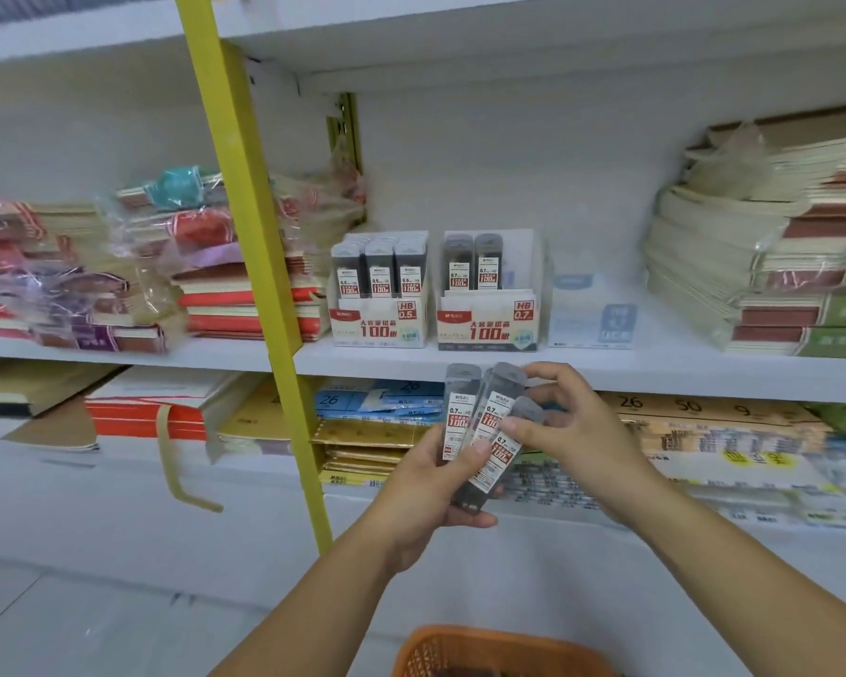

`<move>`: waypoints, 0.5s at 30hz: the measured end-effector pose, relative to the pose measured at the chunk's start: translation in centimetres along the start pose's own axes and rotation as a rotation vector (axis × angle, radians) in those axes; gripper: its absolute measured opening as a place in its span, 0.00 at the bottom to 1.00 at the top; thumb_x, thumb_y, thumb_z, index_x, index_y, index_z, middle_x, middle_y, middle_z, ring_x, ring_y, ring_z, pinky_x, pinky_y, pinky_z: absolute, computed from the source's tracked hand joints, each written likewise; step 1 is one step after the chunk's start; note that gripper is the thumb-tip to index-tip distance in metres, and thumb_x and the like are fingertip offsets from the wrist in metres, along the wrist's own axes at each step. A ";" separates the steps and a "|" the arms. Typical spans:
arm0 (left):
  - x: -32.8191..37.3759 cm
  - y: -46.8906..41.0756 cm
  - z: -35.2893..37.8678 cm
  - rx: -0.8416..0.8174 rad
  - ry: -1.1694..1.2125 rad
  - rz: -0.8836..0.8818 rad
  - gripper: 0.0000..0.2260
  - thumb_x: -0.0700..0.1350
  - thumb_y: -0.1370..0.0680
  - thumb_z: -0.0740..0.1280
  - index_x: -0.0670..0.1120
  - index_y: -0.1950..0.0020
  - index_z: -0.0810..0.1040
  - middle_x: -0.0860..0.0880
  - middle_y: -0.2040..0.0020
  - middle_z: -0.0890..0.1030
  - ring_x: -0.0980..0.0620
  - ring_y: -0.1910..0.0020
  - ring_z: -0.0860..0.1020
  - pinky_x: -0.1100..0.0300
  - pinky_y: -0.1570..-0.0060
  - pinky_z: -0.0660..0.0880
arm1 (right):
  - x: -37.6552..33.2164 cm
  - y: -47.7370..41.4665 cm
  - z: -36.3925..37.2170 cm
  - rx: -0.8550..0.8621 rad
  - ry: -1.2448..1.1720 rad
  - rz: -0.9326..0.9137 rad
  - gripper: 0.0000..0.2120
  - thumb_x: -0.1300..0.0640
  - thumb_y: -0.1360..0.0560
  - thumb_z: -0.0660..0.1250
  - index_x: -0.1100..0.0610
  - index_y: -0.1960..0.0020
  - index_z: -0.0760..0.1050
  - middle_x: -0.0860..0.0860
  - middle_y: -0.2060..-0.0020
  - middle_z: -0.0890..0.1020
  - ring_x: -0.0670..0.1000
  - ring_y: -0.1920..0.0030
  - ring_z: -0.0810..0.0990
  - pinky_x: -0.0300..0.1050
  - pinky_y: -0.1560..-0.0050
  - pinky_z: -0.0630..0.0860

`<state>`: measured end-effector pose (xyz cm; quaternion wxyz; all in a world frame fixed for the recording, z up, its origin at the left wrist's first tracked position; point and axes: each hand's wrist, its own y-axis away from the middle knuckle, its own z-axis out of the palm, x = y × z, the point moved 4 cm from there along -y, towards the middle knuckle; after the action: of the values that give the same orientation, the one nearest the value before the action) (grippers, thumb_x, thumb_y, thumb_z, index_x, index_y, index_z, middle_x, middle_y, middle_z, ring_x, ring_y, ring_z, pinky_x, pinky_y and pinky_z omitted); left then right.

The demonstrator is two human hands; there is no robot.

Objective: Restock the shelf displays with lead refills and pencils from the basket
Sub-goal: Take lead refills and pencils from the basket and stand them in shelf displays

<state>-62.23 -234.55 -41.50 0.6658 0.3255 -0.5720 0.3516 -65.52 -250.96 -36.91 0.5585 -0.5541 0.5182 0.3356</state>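
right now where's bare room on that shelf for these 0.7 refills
Inside the 0.7 display box, right of its two packs. Bare shelf between the pale blue box and the right notebook stack. Crowded left of the 0.5 box: wrapped stacks.

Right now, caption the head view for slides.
Three 0.7 refills in the left hand, the right hand pinching one, below the 0.7 display box.

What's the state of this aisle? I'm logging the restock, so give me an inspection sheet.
Surface: white shelf carrying the displays.
Job's things: three 0.7 refill packs fanned in hand; 0.5 display front row full; 0.7 display shows two packs, gap at its right; orange basket below.
Clutter: wrapped notebook stacks on either side.
Grippers: left hand grips the packs; right hand pinches one.
Cables: nothing seen.
Surroundings: yellow upright; paper goods stacked lower down.
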 end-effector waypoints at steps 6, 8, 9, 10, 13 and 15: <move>1.1 -0.7 -0.8 0.038 0.076 0.032 0.13 0.57 0.24 0.69 0.60 0.40 0.79 0.52 0.48 0.86 0.54 0.53 0.85 0.58 0.61 0.81 | -1.2 -1.4 0.0 0.107 -0.010 0.008 0.21 0.60 0.28 0.73 0.47 0.38 0.73 0.51 0.58 0.85 0.49 0.64 0.84 0.41 0.64 0.79; 1.9 -1.2 -1.6 0.090 0.094 0.067 0.12 0.57 0.25 0.69 0.60 0.42 0.79 0.52 0.51 0.86 0.57 0.59 0.84 0.60 0.64 0.80 | -2.8 -2.6 -1.2 0.207 -0.023 -0.040 0.16 0.60 0.28 0.74 0.54 0.44 0.74 0.50 0.59 0.85 0.48 0.66 0.83 0.38 0.66 0.78; 2.5 -1.5 -2.1 0.124 0.097 0.092 0.13 0.58 0.27 0.69 0.61 0.42 0.79 0.52 0.52 0.86 0.57 0.61 0.84 0.61 0.65 0.79 | -4.1 -3.4 -1.8 0.245 -0.015 -0.098 0.13 0.60 0.29 0.74 0.54 0.46 0.75 0.50 0.60 0.85 0.47 0.65 0.84 0.37 0.66 0.78; 3.1 -1.7 -2.6 0.156 0.100 0.121 0.15 0.59 0.28 0.69 0.61 0.42 0.79 0.51 0.51 0.86 0.57 0.61 0.83 0.62 0.66 0.78 | -5.7 -4.3 -2.4 0.275 -0.005 -0.172 0.12 0.61 0.29 0.74 0.53 0.49 0.76 0.50 0.59 0.85 0.47 0.63 0.84 0.36 0.66 0.78; 4.9 -2.5 -3.9 0.214 0.133 0.211 0.16 0.61 0.30 0.69 0.62 0.42 0.79 0.52 0.51 0.86 0.57 0.60 0.82 0.63 0.68 0.76 | -10.9 -7.6 -3.8 0.298 0.097 -0.381 0.14 0.64 0.29 0.74 0.45 0.54 0.76 0.49 0.57 0.83 0.48 0.58 0.84 0.38 0.61 0.80; 5.8 -3.1 -4.4 0.240 0.152 0.255 0.14 0.61 0.29 0.70 0.64 0.45 0.80 0.52 0.51 0.86 0.57 0.60 0.82 0.63 0.69 0.76 | -13.5 -9.9 -4.1 0.291 0.281 -0.494 0.15 0.63 0.28 0.73 0.43 0.57 0.76 0.48 0.58 0.82 0.51 0.56 0.84 0.43 0.56 0.82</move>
<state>-56.77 -231.99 -36.46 0.6135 0.3001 -0.5106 0.5224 -60.19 -253.80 -20.79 0.6194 -0.6185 0.4824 0.0322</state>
